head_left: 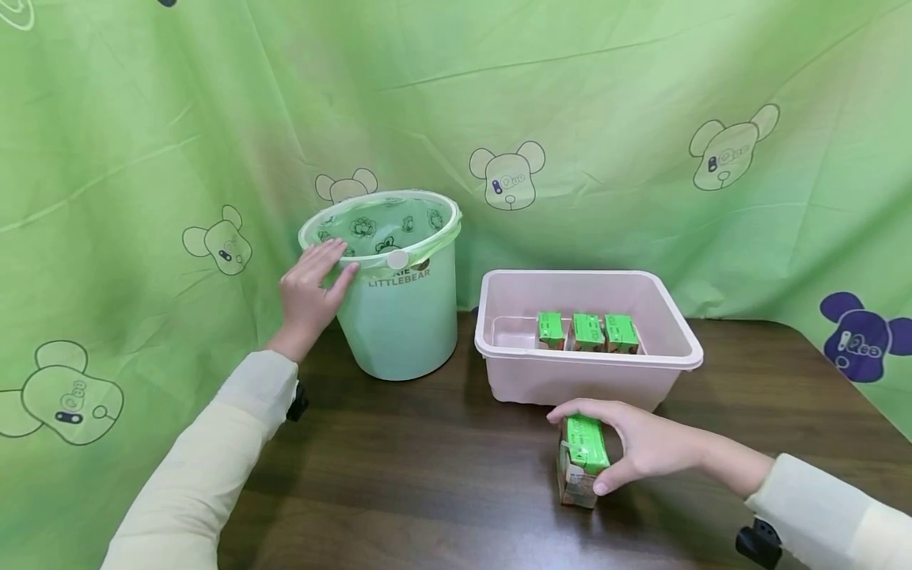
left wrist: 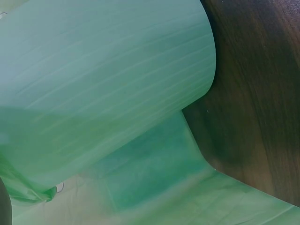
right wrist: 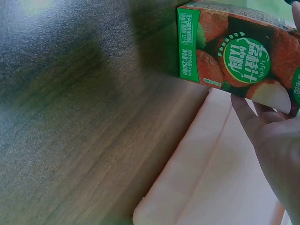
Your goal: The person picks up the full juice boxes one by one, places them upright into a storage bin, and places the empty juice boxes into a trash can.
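Observation:
A litchi juice carton (head_left: 587,445) with a green top stands upright in front of the pink bin. My right hand (head_left: 644,443) grips it, thumb at the near edge and fingers at the far edge. The right wrist view shows the carton's printed side (right wrist: 234,56) with litchi fruit pictures, and fingers along its edge. My left hand (head_left: 311,293) rests at the rim of the mint-green bucket (head_left: 399,324), its fingers fairly straight. In the left wrist view the bucket's side (left wrist: 108,79) takes up much of the picture; the fingers are out of sight there.
Three similar cartons (head_left: 587,331) stand inside the pink bin (head_left: 591,380) behind my right hand. A patterned green liner (head_left: 420,253) is folded over the bucket's rim. Everything stands on a dark wooden table (head_left: 427,475), with a green curtain (head_left: 606,79) behind.

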Available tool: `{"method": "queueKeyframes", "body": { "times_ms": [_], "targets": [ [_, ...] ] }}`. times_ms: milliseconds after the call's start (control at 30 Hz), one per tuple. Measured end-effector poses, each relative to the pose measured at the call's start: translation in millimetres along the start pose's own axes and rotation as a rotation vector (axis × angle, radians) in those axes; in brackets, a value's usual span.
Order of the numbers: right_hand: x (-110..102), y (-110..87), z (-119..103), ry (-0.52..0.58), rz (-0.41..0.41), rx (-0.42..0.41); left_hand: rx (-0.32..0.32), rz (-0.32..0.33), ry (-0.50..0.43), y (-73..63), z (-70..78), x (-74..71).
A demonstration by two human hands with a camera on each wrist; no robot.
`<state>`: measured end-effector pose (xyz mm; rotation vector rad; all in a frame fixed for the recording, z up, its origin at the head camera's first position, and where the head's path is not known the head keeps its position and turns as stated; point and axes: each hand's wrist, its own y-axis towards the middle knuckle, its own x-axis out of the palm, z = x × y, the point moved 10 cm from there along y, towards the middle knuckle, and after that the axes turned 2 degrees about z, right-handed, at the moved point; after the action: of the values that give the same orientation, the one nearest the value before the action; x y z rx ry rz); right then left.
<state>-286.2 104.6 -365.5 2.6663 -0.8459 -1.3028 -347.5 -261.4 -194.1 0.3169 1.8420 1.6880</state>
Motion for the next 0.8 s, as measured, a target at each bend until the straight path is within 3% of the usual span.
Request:
{"method": "queueKeyframes", "body": {
  "times_ms": [567, 800],
  "targets": [
    [-9.0, 7.8, -11.8, -0.079, 0.034, -0.029, 0.002, -0.008, 0.005, 0.0, 2.1, -0.8],
    [-20.3, 18.8, -23.6, -0.012, 0.045, -0.014, -0.01, -0.014, 0.008, 0.2, 1.5, -0.3]
  ]
}}
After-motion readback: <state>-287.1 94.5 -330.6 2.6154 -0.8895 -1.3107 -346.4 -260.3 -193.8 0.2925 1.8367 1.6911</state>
